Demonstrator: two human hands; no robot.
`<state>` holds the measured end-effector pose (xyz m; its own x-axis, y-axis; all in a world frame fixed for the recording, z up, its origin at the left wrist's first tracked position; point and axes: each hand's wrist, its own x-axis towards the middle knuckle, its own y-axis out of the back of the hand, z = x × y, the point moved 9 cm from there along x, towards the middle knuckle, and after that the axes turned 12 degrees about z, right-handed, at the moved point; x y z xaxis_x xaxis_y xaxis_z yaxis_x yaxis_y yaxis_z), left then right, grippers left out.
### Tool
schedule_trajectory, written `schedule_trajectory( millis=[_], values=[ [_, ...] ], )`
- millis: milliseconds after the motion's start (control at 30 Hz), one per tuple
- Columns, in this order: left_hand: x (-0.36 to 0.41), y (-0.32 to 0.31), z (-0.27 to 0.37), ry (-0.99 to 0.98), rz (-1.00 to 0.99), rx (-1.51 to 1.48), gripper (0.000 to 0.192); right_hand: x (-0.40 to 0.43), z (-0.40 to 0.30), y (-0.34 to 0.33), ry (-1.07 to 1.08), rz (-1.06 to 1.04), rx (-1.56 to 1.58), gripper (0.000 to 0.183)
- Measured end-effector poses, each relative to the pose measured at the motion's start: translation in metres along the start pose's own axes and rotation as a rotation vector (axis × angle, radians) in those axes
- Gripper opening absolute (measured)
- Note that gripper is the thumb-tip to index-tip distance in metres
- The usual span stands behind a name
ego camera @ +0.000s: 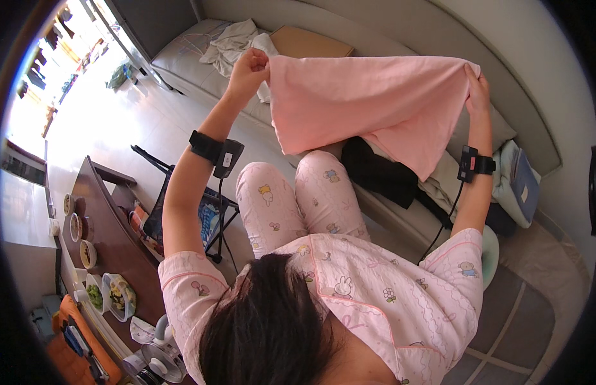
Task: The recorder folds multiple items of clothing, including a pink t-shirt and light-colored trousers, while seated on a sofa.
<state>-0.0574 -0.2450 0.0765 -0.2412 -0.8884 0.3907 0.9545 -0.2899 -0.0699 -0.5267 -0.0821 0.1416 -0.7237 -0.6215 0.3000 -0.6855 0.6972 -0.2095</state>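
A pink cloth is stretched between my two raised hands, above my knees and in front of the sofa. My left hand pinches its upper left corner. At the upper right, my right hand grips the other end, where the fabric gathers into folds and hangs down in a point. The cloth's lower edge drapes loosely; I cannot tell whether it is folded double. Part of the sofa and a black garment lie partly hidden behind it.
The grey sofa holds crumpled pale cloth, a cardboard piece and folded blue fabric. At my left stand a folding stool and a dark wooden table with food containers. Cables hang from both wrist devices.
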Motion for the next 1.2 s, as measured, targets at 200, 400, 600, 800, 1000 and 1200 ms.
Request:
schedule_trajectory(
  millis=[200,400,600,800,1000,1200],
  values=[
    [0.007,0.01,0.003,-0.046,0.054,-0.044,0.019,0.001,-0.003,0.01,0.006,0.039,0.016,0.023],
    [0.023,0.034,0.016,-0.052,0.004,-0.046,0.014,0.008,-0.006,0.015,0.002,0.039,0.078,0.022],
    [0.027,0.029,0.035,-0.033,0.031,-0.059,0.018,0.017,0.004,0.014,-0.033,-0.025,0.167,0.024],
    [0.025,0.024,0.037,-0.027,-0.047,-0.146,0.019,0.017,0.01,0.012,-0.025,0.039,0.187,0.027],
    [0.033,0.031,0.041,0.116,-0.123,-0.27,0.019,0.021,-0.001,0.01,-0.03,0.017,0.194,0.028],
    [0.05,0.038,0.084,-0.037,-0.166,0.017,0.008,0.024,-0.033,-0.01,-0.009,-0.111,0.13,0.025]
  ],
)
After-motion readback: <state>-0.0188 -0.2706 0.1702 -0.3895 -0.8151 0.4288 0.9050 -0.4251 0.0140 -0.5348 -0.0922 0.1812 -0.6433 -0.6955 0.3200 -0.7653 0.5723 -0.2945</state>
